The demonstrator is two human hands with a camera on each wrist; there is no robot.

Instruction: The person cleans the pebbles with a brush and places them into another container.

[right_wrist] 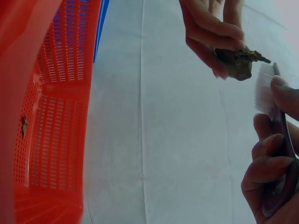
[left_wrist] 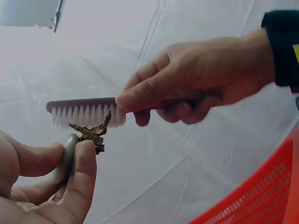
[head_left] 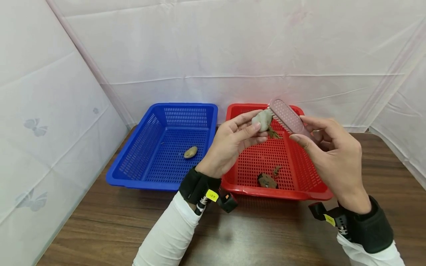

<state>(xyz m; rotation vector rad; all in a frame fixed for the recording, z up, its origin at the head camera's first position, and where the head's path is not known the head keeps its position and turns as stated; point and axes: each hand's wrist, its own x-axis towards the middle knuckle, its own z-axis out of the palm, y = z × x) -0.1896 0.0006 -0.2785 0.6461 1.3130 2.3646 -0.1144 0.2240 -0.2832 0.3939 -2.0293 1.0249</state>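
My left hand point(head_left: 229, 142) pinches a smooth grey-green stone point(head_left: 263, 119) between thumb and fingers, above the red basket point(head_left: 233, 111). A brown, crumpled dry leaf point(left_wrist: 93, 135) clings to the stone's far side. In my right hand point(head_left: 332, 155) is a pink brush point(head_left: 289, 117) with white bristles, gripped by its handle. The bristles point(left_wrist: 84, 114) are right at the leaf and the stone's edge. Inside the red basket lie a stone with brown matter on it point(head_left: 267, 181) and a small leaf scrap point(head_left: 276, 170).
To the left stands a blue basket point(head_left: 116, 181) with one tan stone point(head_left: 190, 152) in it. Both baskets rest on a dark wooden table point(head_left: 100, 229). White sheeting point(head_left: 233, 48) hangs behind and at both sides.
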